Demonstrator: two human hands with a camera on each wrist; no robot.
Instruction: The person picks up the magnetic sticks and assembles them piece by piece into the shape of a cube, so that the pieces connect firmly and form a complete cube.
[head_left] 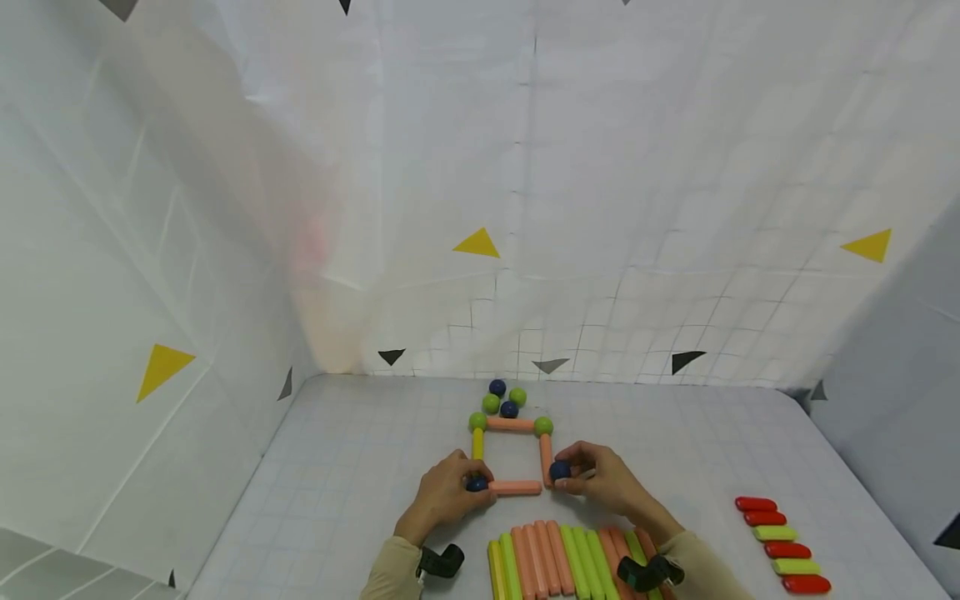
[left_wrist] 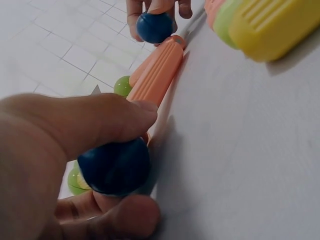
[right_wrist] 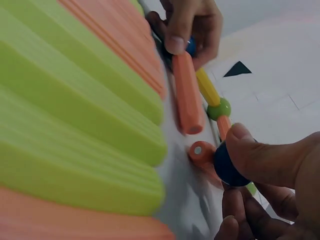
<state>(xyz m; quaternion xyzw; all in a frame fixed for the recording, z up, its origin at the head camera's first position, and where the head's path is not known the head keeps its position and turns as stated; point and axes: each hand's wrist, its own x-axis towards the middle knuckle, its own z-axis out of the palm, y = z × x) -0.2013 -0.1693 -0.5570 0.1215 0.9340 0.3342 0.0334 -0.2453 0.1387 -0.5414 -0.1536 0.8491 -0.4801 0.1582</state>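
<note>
A white gridded worktop (head_left: 360,467) stands inside a white fabric enclosure marked with yellow and black triangles. At its near centre lies a flat square frame of short plastic rods joined at the corners by balls.

The left hand (head_left: 442,496) pinches a dark blue plastic ball (left_wrist: 115,167) between thumb and fingers at the near-left corner. The ball sits against the end of the near orange ribbed rod (head_left: 514,487), so the grip holds that joint steady. The right hand (head_left: 607,479) pinches a second dark blue ball (head_left: 559,470) at the near-right corner, beside the near end of the right orange rod (head_left: 546,458). In the right wrist view, the free end of the near orange rod stands just apart from this ball, so that corner reads as not yet closed.

The far side of the frame is an orange rod (head_left: 510,424) between two green balls (head_left: 543,426); a yellow rod (head_left: 477,444) forms the left side. Four spare balls (head_left: 504,399), blue and green, cluster just beyond the frame.

A row of green, orange and yellow rods (head_left: 562,560) lies side by side at the near edge, within reach of both hands. Red and green short pieces (head_left: 780,546) lie in a column well to the right.
</note>
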